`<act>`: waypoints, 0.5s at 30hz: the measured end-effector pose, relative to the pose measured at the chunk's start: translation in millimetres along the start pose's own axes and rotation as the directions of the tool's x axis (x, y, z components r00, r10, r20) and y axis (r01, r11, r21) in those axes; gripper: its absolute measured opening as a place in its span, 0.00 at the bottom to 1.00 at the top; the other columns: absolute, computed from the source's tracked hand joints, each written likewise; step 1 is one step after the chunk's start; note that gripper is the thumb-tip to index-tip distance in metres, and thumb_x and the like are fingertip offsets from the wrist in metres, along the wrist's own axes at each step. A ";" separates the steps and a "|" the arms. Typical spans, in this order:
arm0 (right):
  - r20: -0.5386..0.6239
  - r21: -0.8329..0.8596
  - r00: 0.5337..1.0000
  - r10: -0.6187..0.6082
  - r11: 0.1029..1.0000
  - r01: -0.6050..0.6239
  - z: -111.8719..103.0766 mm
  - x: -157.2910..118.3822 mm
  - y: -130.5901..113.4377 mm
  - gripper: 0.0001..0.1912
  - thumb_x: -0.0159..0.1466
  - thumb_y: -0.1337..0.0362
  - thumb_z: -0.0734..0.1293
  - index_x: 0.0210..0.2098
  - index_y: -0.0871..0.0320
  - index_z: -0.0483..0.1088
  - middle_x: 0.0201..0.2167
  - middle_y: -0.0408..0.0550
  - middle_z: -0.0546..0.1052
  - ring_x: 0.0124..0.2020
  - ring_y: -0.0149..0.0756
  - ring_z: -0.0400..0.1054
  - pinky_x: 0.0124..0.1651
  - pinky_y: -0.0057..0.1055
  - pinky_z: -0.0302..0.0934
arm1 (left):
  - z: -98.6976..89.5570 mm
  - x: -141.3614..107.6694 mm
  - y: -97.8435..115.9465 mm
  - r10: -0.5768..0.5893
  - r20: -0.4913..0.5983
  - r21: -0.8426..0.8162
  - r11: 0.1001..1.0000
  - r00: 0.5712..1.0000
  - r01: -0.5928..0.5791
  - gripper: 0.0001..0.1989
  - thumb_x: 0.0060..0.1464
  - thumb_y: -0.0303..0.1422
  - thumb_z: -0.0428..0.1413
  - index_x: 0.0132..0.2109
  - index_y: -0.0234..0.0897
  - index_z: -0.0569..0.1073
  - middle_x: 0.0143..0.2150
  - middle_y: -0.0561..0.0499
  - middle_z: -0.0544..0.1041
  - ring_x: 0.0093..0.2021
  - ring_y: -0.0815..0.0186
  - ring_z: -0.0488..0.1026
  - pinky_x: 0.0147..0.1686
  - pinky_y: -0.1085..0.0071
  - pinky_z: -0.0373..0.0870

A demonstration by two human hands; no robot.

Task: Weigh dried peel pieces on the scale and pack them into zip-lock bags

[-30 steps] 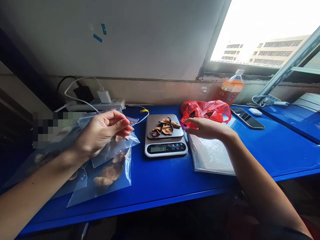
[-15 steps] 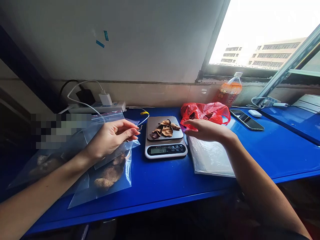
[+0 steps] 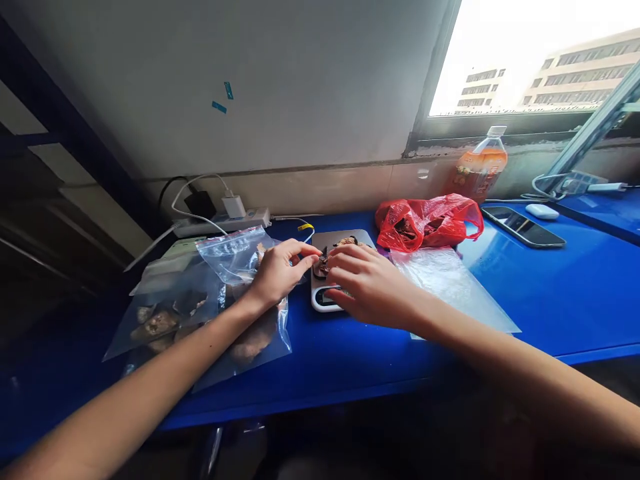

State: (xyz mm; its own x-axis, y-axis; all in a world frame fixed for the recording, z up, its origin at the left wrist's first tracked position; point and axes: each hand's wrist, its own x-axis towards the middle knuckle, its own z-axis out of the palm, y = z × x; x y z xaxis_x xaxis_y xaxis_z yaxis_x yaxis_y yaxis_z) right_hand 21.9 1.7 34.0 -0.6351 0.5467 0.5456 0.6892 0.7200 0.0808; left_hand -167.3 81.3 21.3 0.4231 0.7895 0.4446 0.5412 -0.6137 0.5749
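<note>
Two bare hands, a left hand [image 3: 280,270] and a right hand [image 3: 367,283], work close together over dried slices [image 3: 345,241] on a kitchen scale [image 3: 325,239] directly beneath their fingers. The left has thumb and fingertips drawn together; the right's fingers curl downward. Whether either grips a slice cannot be told. Clear bags [image 3: 235,250] of brown pieces lie under and beside the left hand; a red bag [image 3: 460,212] sits just beyond the right, a phone [image 3: 525,228] farther rightward.
</note>
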 end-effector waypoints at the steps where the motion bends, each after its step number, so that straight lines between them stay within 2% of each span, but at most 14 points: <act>1: 0.019 -0.017 1.000 -0.014 1.000 0.014 3.0 0.1 -2.3 0.08 0.68 0.64 0.63 0.36 0.59 0.72 0.39 0.54 0.76 0.45 0.44 0.66 0.50 0.40 0.61 | 0.1 -0.1 -1.0 0.003 0.000 -0.001 1.000 1.000 -0.003 0.11 0.55 0.36 0.55 0.38 0.37 0.80 0.37 0.48 0.81 0.34 0.63 0.74 0.34 0.68 0.68; 3: 0.050 -0.049 0.999 -0.004 0.999 0.007 8.0 -0.3 -3.5 0.07 0.67 0.64 0.63 0.36 0.59 0.72 0.38 0.53 0.76 0.42 0.43 0.66 0.49 0.40 0.61 | 0.3 -0.6 -2.0 0.006 0.003 -0.008 1.000 1.000 -0.006 0.10 0.55 0.34 0.55 0.39 0.37 0.80 0.38 0.48 0.81 0.35 0.63 0.75 0.35 0.68 0.69; 6: 0.074 -0.057 0.997 0.029 0.998 -0.025 12.7 -1.3 -0.1 0.07 0.66 0.64 0.65 0.41 0.60 0.71 0.38 0.53 0.76 0.41 0.44 0.66 0.47 0.40 0.62 | 0.9 -1.1 -1.8 0.010 -0.005 -0.018 1.000 1.000 -0.010 0.11 0.55 0.32 0.55 0.43 0.36 0.80 0.40 0.48 0.81 0.36 0.64 0.75 0.37 0.68 0.70; 9: 0.032 -0.027 0.996 0.084 0.996 -0.083 14.2 -2.1 4.2 0.09 0.66 0.64 0.65 0.44 0.60 0.71 0.39 0.55 0.75 0.43 0.45 0.66 0.47 0.41 0.62 | 1.3 -1.2 -1.3 0.033 -0.008 -0.020 0.999 0.999 -0.033 0.12 0.56 0.31 0.55 0.46 0.35 0.79 0.41 0.48 0.81 0.37 0.64 0.76 0.39 0.68 0.71; 12: -0.021 0.004 0.987 0.157 0.988 -0.157 14.7 -3.0 7.6 0.12 0.67 0.62 0.65 0.47 0.62 0.70 0.42 0.58 0.75 0.45 0.47 0.65 0.47 0.42 0.63 | 1.1 -1.3 -1.0 0.064 0.013 -0.025 0.998 0.998 -0.063 0.11 0.57 0.29 0.54 0.43 0.36 0.79 0.41 0.49 0.82 0.40 0.63 0.77 0.42 0.68 0.72; 15: -0.001 0.019 0.986 0.169 0.985 -0.169 16.2 -4.1 9.5 0.13 0.67 0.61 0.65 0.48 0.61 0.70 0.42 0.57 0.76 0.47 0.48 0.64 0.48 0.43 0.63 | 0.6 -1.6 -0.8 0.103 0.038 -0.021 0.994 0.994 -0.103 0.11 0.57 0.28 0.53 0.43 0.36 0.79 0.42 0.49 0.82 0.42 0.63 0.78 0.46 0.67 0.72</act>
State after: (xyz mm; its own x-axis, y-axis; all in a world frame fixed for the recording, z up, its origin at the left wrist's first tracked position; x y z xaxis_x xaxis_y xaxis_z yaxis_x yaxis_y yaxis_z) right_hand 25.4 13.2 19.0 -0.5091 0.6602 0.5523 0.7800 0.6252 -0.0283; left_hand -168.0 80.5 19.8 0.5041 0.7211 0.4752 0.4793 -0.6913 0.5407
